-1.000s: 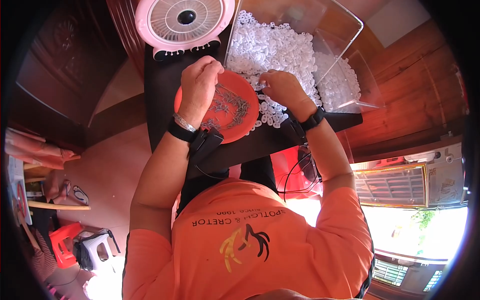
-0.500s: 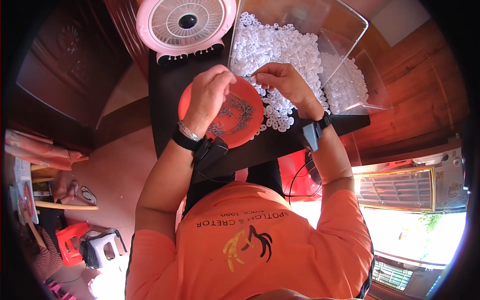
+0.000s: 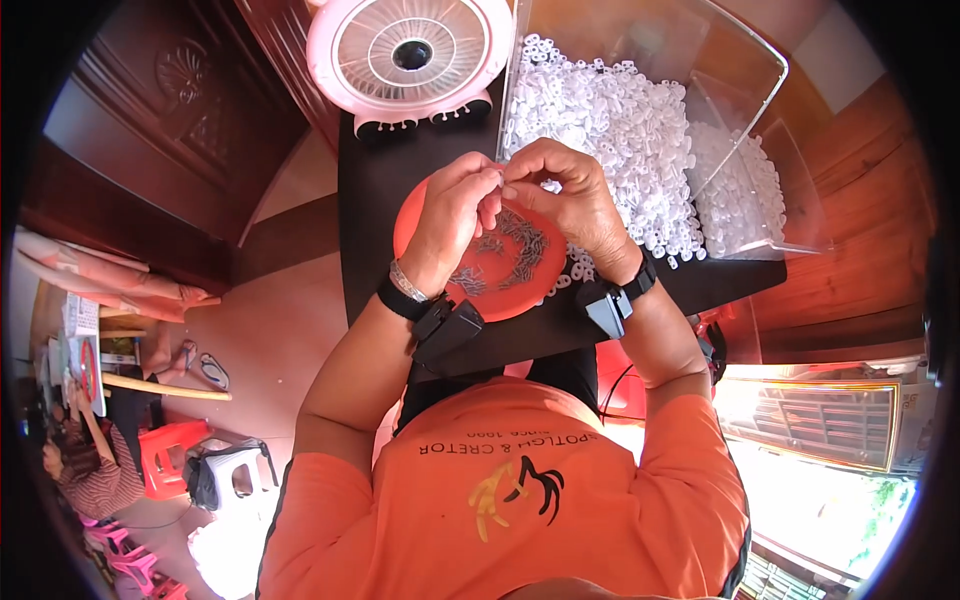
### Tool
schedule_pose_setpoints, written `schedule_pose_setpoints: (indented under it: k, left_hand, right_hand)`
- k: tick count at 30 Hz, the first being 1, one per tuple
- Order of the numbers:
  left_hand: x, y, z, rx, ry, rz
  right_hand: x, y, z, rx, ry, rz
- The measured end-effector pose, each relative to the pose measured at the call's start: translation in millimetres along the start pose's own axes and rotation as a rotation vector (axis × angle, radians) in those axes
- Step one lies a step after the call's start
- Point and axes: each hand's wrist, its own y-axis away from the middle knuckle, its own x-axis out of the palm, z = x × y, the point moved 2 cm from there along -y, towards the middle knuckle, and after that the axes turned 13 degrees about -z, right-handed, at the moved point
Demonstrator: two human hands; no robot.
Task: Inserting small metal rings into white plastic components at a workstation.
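Left hand (image 3: 455, 215), right hand (image 3: 570, 200): fingertips pinched together on tiny part, identity unclear, above orange plate (image 3: 420, 215). Risk: part slips, lost among white pieces (image 3: 610, 120).

Dark wooden walls (image 3: 170, 120), perhaps doors

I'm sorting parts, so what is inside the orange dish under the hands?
The orange dish holds a scatter of small dark metal pieces. The left hand and right hand cover its upper part.
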Motion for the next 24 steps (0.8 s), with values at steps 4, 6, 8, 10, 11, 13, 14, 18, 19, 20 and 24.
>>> schedule_pose_setpoints:
  k: [4, 6, 8, 10, 11, 13, 14, 18, 19, 20, 24]
  left_hand:
    - [1.2, 0.7, 1.3, 0.016, -0.050, -0.027]
    - [0.5, -0.2, 1.8, 0.014, -0.068, -0.027]
    - [1.0, -0.7, 2.4, 0.009, -0.085, -0.031]
    - [2.4, -1.2, 1.0, 0.053, -0.161, -0.021]
    - [0.4, -4.3, 1.5, 0.048, -0.205, -0.020]
    - [-1.7, -5.8, -0.4, 0.060, -0.222, -0.028]
    - [-1.7, -4.1, -2.1, 0.056, -0.221, -0.042]
    - [-6.6, -7.5, -4.0, 0.083, -0.200, -0.114]
    - [-8.4, -7.4, -4.9, 0.107, -0.198, -0.135]
    - [-9.1, -6.3, -7.1, 0.100, -0.201, -0.159]
    - [-7.9, -5.7, -5.8, 0.100, -0.138, -0.200]
  right_hand:
    - [-1.2, 1.9, -2.4, 0.044, 0.045, -0.025]
    - [-2.4, 2.9, -2.6, 0.023, 0.098, -0.008]
    - [-2.4, 2.9, -0.5, -0.080, 0.193, -0.013]
    - [-2.6, 3.5, -1.5, -0.137, 0.223, -0.020]
    - [-2.4, 2.9, -1.2, -0.202, 0.254, -0.025]
    - [-0.9, 2.6, 0.9, -0.222, 0.294, -0.023]
    - [-0.2, 4.0, 0.4, -0.232, 0.301, -0.030]
    - [0.8, 6.3, -1.5, -0.299, 0.547, 0.131]
    - [3.8, 9.3, -2.9, -0.292, 0.570, 0.243]
    - [6.8, 11.9, -4.0, -0.293, 0.568, 0.248]
    - [22.6, 23.8, -12.4, -0.459, 0.604, 0.437]
